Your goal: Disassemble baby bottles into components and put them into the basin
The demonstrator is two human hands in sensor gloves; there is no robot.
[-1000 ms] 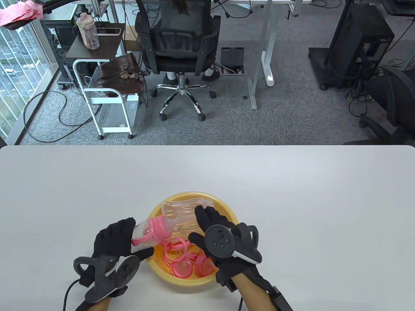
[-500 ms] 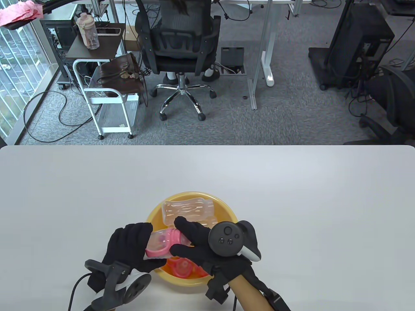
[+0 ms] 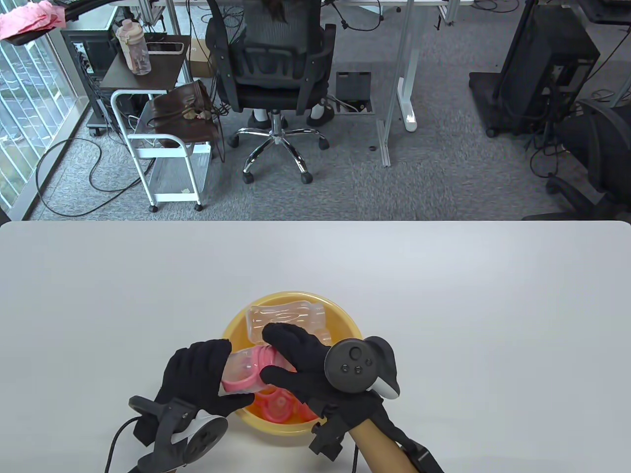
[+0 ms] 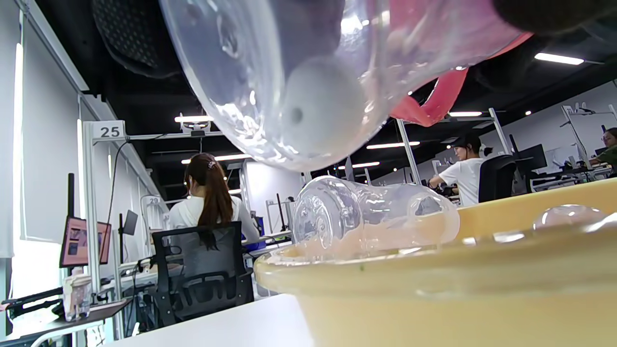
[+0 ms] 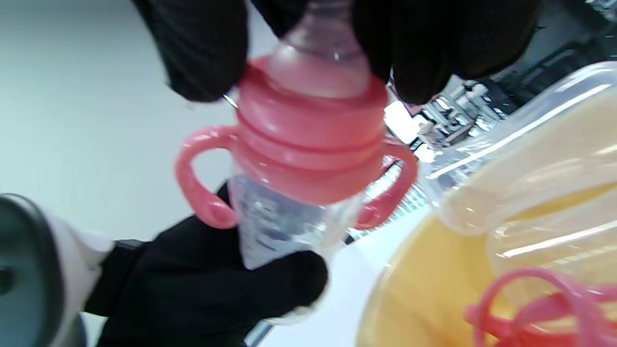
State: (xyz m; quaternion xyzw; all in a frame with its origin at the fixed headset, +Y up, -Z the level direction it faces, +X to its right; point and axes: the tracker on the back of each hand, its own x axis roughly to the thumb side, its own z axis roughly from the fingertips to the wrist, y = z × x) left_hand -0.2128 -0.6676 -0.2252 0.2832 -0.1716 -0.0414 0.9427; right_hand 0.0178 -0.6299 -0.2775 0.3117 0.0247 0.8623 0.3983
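Office floor with a black swivel chair (image 3: 273, 64) and a white rolling cart (image 3: 162, 148) lies beyond the far edge of a wide white table (image 3: 443, 295). Near the table's front edge sits a yellow basin (image 3: 345, 320); two clear bottle bodies (image 3: 286, 318) lie at its far side and pink rings and collars (image 3: 281, 406) at its bottom. Over the basin's left rim, the left hand (image 3: 197, 377) curls around the clear body of a baby bottle (image 3: 241, 372) lying on its side. The right hand (image 3: 303, 362) wraps its fingers around that bottle's pink handled collar (image 5: 308, 144), fingertips closing on the teat (image 5: 323, 67).
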